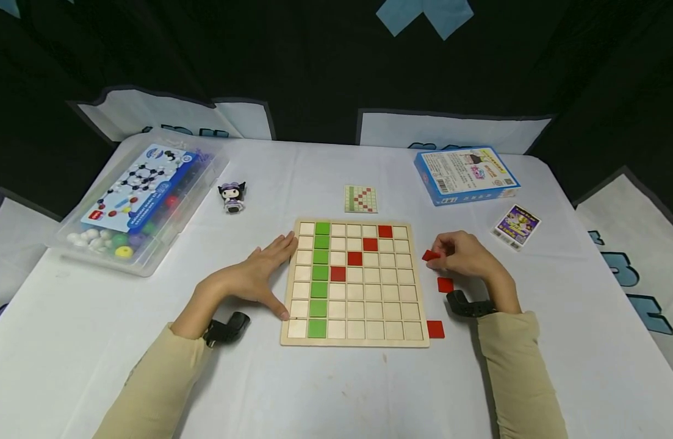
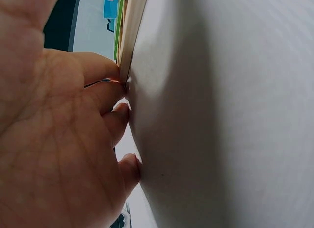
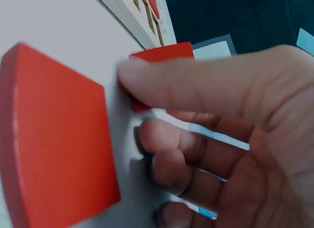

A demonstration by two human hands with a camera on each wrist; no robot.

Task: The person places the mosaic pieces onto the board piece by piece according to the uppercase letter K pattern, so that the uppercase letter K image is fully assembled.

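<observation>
From the head view, the left hand [image 1: 259, 274] lies flat on the bench [image 1: 325, 390], its straight-fingered grip holding nothing, fingertips against the left edge of the wooden board [image 1: 354, 281]. The left wrist view adds only the fingers [image 2: 110, 95] meeting that edge. The right hand [image 1: 468, 259] sits just off the board's right edge, its grip pinching a red tile [image 1: 431, 255] tilted off the bench. The right wrist view shows the thumb [image 3: 206, 86] over this tile [image 3: 162, 54], and a second red tile [image 3: 59, 139] lying close by.
</observation>
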